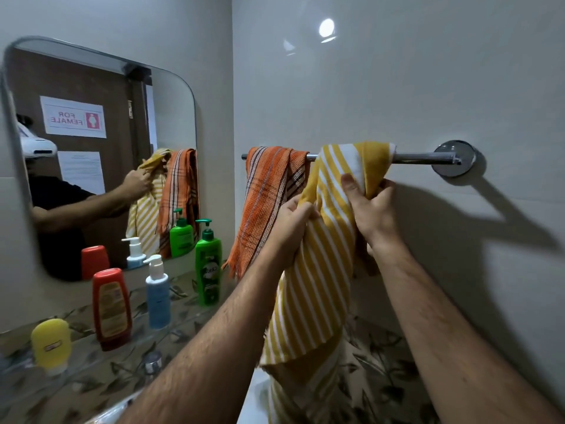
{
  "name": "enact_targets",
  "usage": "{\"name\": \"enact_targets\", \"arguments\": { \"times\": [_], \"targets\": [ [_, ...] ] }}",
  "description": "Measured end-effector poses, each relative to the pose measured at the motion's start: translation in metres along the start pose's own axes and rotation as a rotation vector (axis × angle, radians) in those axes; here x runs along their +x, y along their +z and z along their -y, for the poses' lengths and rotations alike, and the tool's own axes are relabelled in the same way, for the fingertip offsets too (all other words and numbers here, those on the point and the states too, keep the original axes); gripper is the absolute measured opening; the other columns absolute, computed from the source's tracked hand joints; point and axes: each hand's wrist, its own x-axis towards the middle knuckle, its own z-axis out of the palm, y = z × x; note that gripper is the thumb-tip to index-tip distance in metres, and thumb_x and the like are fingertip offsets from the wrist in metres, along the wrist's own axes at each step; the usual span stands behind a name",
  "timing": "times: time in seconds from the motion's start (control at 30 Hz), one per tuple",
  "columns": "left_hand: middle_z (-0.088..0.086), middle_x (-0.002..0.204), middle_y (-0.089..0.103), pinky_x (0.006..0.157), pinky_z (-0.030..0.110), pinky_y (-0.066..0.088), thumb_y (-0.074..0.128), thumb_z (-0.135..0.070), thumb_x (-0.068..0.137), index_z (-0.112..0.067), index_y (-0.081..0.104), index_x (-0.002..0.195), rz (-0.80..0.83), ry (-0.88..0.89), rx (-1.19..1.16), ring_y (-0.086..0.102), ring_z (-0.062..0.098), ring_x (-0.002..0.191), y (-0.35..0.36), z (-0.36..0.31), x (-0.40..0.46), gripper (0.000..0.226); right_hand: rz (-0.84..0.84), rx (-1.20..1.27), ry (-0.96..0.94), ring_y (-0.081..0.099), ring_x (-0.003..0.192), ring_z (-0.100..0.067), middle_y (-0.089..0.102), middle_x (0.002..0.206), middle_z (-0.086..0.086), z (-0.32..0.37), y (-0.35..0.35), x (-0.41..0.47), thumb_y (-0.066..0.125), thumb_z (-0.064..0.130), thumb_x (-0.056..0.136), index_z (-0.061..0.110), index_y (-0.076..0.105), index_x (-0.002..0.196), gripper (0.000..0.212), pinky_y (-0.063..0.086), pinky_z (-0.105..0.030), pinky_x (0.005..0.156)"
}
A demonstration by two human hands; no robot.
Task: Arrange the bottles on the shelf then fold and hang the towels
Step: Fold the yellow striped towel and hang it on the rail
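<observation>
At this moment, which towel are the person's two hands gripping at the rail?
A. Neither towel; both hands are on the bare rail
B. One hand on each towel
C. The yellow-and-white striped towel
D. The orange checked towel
C: the left hand and the right hand both clutch the yellow-and-white striped towel draped over the rail, while the orange checked towel hangs untouched beside it.

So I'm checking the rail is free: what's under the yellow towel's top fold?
The chrome rail runs under the yellow striped towel; that stretch is covered. The orange towel hangs beside it. Both hands, left and right, grip it.
</observation>
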Motion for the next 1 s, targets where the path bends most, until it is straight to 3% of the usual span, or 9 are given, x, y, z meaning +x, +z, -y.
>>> {"name": "enact_targets", "arguments": {
  "times": [0.13, 0.23, 0.4, 0.47, 0.57, 0.7, 0.8, 0.9, 1.0],
  "targets": [
    [0.008, 0.106, 0.069, 0.081, 0.036, 0.060, 0.061, -0.020, 0.089, -0.013, 0.064, 0.101, 0.109, -0.111, -0.006, 0.070, 0.021, 0.092, -0.007, 0.008, -0.001, 0.014, 0.043, 0.001, -0.023, 0.068, 0.102, -0.016, 0.069, 0.103, 0.008, 0.000, -0.001, 0.005, 0.073, 0.036, 0.084, 0.019, 0.055, 0.116, 0.040, 0.056, -0.038, 0.093],
    [0.005, 0.125, 0.067, 0.097, 0.040, 0.052, 0.055, -0.060, 0.086, -0.014, 0.058, 0.129, 0.103, -0.085, -0.020, 0.066, 0.020, 0.111, -0.013, 0.009, 0.002, 0.062, 0.079, 0.026, -0.034, 0.070, 0.099, -0.018, 0.072, 0.109, 0.000, 0.002, -0.002, 0.002, 0.072, 0.030, 0.083, 0.014, 0.060, 0.125, 0.046, 0.057, -0.042, 0.092],
    [0.000, 0.137, 0.058, 0.110, 0.044, 0.040, 0.044, -0.090, 0.063, -0.021, 0.051, 0.138, 0.037, -0.021, 0.124, 0.055, 0.018, 0.126, -0.001, -0.011, 0.003, 0.103, 0.145, -0.045, -0.124, 0.070, 0.084, -0.004, 0.072, 0.086, 0.014, 0.001, -0.004, -0.025, 0.072, 0.028, 0.077, 0.022, 0.071, 0.094, 0.018, 0.055, -0.019, 0.079],
    [0.001, 0.131, 0.063, 0.106, 0.044, 0.045, 0.047, -0.084, 0.069, -0.019, 0.054, 0.135, 0.048, -0.021, 0.141, 0.060, 0.019, 0.120, 0.002, -0.016, 0.005, 0.092, 0.230, -0.099, -0.138, 0.064, 0.068, 0.013, 0.066, 0.065, 0.029, 0.000, -0.007, -0.036, 0.071, 0.031, 0.072, 0.030, 0.066, 0.071, 0.005, 0.045, -0.002, 0.063],
    [0.004, 0.113, 0.072, 0.090, 0.036, 0.056, 0.063, -0.050, 0.087, -0.020, 0.061, 0.121, 0.071, -0.009, 0.121, 0.069, 0.021, 0.103, -0.001, -0.011, 0.008, 0.045, 0.363, -0.047, -0.095, 0.062, 0.069, 0.020, 0.065, 0.067, 0.038, 0.005, -0.016, -0.043, 0.067, 0.046, 0.072, 0.044, 0.072, 0.070, 0.005, 0.042, 0.002, 0.058],
    [0.008, 0.105, 0.073, 0.081, 0.032, 0.057, 0.067, -0.024, 0.076, -0.011, 0.064, 0.116, 0.118, -0.010, 0.074, 0.070, 0.020, 0.091, -0.003, 0.001, -0.002, 0.042, 0.208, 0.115, -0.041, 0.064, 0.068, 0.016, 0.069, 0.067, 0.029, 0.003, -0.020, -0.028, 0.070, 0.071, 0.065, 0.028, 0.072, 0.084, 0.047, 0.050, -0.005, 0.067],
    [0.002, 0.093, 0.073, 0.076, 0.029, 0.058, 0.064, -0.023, 0.071, -0.022, 0.064, 0.102, 0.187, -0.063, 0.155, 0.071, 0.016, 0.083, -0.009, 0.013, -0.014, 0.031, 0.174, 0.236, -0.003, 0.072, 0.089, -0.006, 0.077, 0.093, 0.010, 0.002, -0.019, -0.016, 0.078, 0.055, 0.071, 0.020, 0.069, 0.111, 0.054, 0.057, -0.035, 0.091],
    [-0.005, 0.092, 0.076, 0.073, 0.024, 0.057, 0.068, -0.036, 0.078, -0.027, 0.062, 0.104, 0.220, -0.103, 0.148, 0.072, 0.014, 0.088, -0.019, 0.020, -0.026, 0.028, 0.206, 0.217, -0.029, 0.073, 0.091, -0.008, 0.077, 0.095, 0.010, -0.001, -0.013, -0.021, 0.077, 0.037, 0.071, 0.029, 0.075, 0.101, 0.031, 0.057, -0.041, 0.092],
    [-0.001, 0.094, 0.072, 0.072, 0.025, 0.056, 0.062, -0.060, 0.081, -0.023, 0.062, 0.103, -0.050, 0.009, 0.208, 0.070, 0.017, 0.087, -0.028, 0.021, -0.031, 0.042, 0.299, 0.146, -0.114, 0.073, 0.092, -0.010, 0.077, 0.094, 0.006, -0.010, 0.000, -0.040, 0.072, 0.024, 0.074, 0.028, 0.076, 0.095, 0.021, 0.057, -0.040, 0.089]
  ]
}}
